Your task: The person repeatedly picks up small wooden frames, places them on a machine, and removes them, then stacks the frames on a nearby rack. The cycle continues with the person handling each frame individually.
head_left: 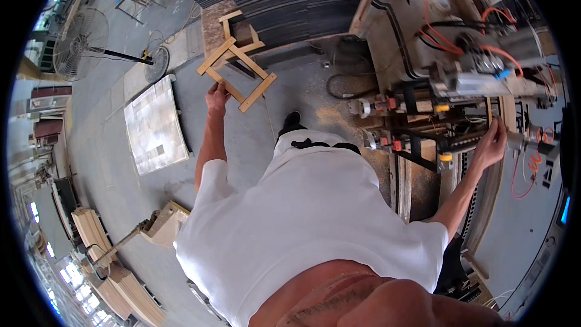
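Observation:
Out to the left, my left hand (216, 98) is closed on one bar of a small wooden frame (259, 92). The frame has two longer pieces joined by two crossbars, and it is held tilted above the floor. On the right my arm stretches to a machine with clamps (423, 143), where my right hand (491, 145) has its fingers pinched together beside a thin wooden strip (489, 110). Whether the strip is between those fingers, I cannot tell.
Beyond the held frame, more wooden frame pieces (253, 46) rest by a dark stack of sheets (272, 0). A pedestal fan (78, 45) and a pale flat panel (156, 126) are on the left. Orange air hoses (505, 53) hang over the machine. Sawdust (331, 115) lies on the floor.

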Action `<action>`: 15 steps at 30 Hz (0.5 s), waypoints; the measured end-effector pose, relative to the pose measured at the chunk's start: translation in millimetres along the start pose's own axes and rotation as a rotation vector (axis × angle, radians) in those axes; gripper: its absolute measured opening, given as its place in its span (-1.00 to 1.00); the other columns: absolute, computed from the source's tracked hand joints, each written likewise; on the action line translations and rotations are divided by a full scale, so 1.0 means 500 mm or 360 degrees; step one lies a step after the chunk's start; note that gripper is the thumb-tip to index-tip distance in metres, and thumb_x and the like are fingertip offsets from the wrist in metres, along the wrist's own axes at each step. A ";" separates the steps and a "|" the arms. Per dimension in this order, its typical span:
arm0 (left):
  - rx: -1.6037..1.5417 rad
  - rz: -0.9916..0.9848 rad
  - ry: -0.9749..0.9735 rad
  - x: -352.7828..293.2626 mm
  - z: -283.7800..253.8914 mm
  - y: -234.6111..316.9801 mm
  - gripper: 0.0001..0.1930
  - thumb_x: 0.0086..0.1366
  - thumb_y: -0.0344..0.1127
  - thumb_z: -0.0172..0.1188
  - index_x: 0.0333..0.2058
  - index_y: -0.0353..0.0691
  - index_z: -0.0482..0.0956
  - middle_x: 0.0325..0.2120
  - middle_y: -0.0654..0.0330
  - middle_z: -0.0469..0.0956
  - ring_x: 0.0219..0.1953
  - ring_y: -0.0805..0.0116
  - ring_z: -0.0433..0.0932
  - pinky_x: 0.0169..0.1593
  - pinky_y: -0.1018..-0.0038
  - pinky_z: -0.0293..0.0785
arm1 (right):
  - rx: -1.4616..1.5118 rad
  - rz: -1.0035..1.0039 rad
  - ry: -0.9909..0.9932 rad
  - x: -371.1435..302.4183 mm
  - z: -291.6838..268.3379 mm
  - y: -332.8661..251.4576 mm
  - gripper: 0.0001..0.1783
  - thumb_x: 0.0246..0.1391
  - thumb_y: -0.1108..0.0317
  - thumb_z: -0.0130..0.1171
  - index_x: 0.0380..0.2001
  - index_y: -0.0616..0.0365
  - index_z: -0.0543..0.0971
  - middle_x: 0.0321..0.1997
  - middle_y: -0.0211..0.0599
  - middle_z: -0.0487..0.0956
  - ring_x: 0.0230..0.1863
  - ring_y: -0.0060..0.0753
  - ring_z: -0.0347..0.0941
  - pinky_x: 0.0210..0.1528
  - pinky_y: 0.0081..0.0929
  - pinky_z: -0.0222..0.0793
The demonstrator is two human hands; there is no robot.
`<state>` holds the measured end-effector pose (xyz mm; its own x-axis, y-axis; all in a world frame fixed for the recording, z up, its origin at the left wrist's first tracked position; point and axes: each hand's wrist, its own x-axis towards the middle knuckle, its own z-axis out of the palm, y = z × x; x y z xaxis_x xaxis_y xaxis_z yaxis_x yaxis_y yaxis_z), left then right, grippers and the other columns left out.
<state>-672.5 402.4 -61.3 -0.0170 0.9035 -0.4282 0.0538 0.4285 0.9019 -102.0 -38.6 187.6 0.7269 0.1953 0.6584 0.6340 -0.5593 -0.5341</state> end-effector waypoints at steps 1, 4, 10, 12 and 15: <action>0.0015 -0.0002 -0.0013 0.045 -0.014 0.028 -0.62 0.28 -0.20 0.16 -0.04 -0.37 0.51 -0.35 0.23 0.57 -0.38 0.49 0.53 -0.36 0.58 0.49 | 0.0180 -0.0079 -0.0018 -0.051 0.022 -0.045 -0.78 0.12 0.39 0.20 -0.16 0.20 0.61 -0.20 -0.25 0.65 -0.20 -0.46 0.54 -0.16 -0.49 0.45; 0.0148 0.0015 -0.0195 0.239 -0.052 0.078 -0.64 0.30 -0.20 0.13 -0.06 -0.36 0.52 -0.36 0.23 0.57 -0.38 0.49 0.53 -0.37 0.56 0.47 | 0.0583 -0.0055 -0.0461 -0.233 0.100 -0.217 -0.86 0.10 0.46 0.21 -0.24 0.21 0.61 -0.21 -0.29 0.63 -0.17 -0.45 0.52 -0.11 -0.49 0.46; 0.0329 0.0054 -0.0376 0.511 0.070 0.118 -0.70 0.30 -0.22 0.10 -0.12 -0.30 0.57 -0.37 0.24 0.59 -0.40 0.42 0.53 -0.34 0.48 0.47 | 0.0231 0.0527 -0.1638 -0.551 0.261 -0.290 -0.74 0.01 0.39 0.23 -0.18 0.18 0.59 -0.42 -0.21 0.61 -0.40 -0.46 0.53 -0.31 -0.49 0.42; 0.0437 0.0165 -0.0280 0.608 0.070 0.088 -0.71 0.28 -0.19 0.11 -0.16 -0.26 0.59 -0.34 0.19 0.62 -0.36 0.31 0.57 -0.28 0.41 0.50 | -0.0027 0.0558 -0.1837 -0.609 0.265 -0.277 -0.75 -0.02 0.34 0.25 -0.23 0.16 0.61 -0.39 -0.18 0.63 -0.38 -0.39 0.56 -0.33 -0.43 0.43; 0.1246 0.0466 -0.0136 0.653 0.107 0.059 -0.70 0.23 -0.13 0.12 -0.19 -0.19 0.62 -0.28 0.08 0.63 -0.25 0.14 0.61 -0.18 0.31 0.52 | -0.0151 0.0239 -0.1934 -0.727 0.235 -0.156 -0.74 -0.07 0.28 0.29 -0.28 0.15 0.63 -0.37 -0.12 0.64 -0.37 -0.25 0.60 -0.34 -0.39 0.46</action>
<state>-623.2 709.7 -177.5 0.1793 0.9603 -0.2138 0.7219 0.0192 0.6917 -385.0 28.7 -72.2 0.5964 0.7195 -0.3558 0.5381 -0.6873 -0.4880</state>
